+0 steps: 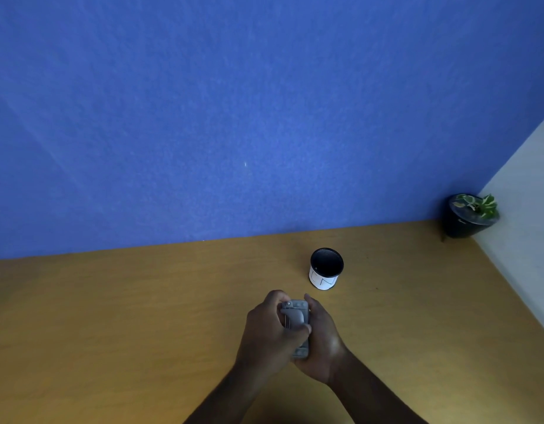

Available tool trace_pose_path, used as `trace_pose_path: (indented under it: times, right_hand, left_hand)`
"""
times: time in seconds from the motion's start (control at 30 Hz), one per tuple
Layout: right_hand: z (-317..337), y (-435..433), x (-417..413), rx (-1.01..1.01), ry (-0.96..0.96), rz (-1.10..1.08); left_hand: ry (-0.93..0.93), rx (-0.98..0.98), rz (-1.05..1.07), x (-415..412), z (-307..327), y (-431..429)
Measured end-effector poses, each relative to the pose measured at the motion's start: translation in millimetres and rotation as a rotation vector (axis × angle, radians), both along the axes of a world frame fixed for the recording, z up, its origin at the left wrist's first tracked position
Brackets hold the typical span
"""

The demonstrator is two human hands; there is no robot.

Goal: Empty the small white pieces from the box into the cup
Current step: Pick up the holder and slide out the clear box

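Note:
A small grey plastic box (295,316) sits between both hands just above the wooden table (111,316), near the middle of the view. My left hand (266,335) wraps its left side, thumb across the lid. My right hand (322,341) cups it from the right and below. The box looks closed; no white pieces show. The cup (325,268), white-walled with a dark inside and black marks on its side, stands upright on the table a short way beyond and slightly right of the hands.
A blue wall (234,117) rises behind the table's far edge. A black pot with a green plant (471,215) stands in the far right corner by a white side wall (527,194).

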State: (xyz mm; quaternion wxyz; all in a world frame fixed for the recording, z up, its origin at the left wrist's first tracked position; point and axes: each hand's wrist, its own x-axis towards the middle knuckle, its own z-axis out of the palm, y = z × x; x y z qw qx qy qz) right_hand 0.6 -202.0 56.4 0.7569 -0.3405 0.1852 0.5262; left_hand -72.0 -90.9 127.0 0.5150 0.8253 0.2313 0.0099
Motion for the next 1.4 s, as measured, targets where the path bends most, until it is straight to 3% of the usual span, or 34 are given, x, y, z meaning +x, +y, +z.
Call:
trace_pose_path:
  times: [0.6,0.93,1.2,1.4]
  right_hand:
    - [7.5,-3.7,-1.7,0.032,0.003,-0.060]
    - [10.9,-0.6,1.9,0.082,-0.028,-0.038]
    - [15.1,-0.2,1.5,0.044,-0.092,-0.069]
    - [14.6,-2.0,4.3,0.145,-0.104,-0.074]
  left_hand:
    - [-0.042,0.031,-0.107,4.0,7.3,-6.1]
    - [-0.020,-0.064,0.025,6.8,15.2,3.4]
    - [-0.011,-0.280,0.157,10.5,13.7,17.9]
    - [-0.076,-0.659,0.276,8.8,7.2,42.3]
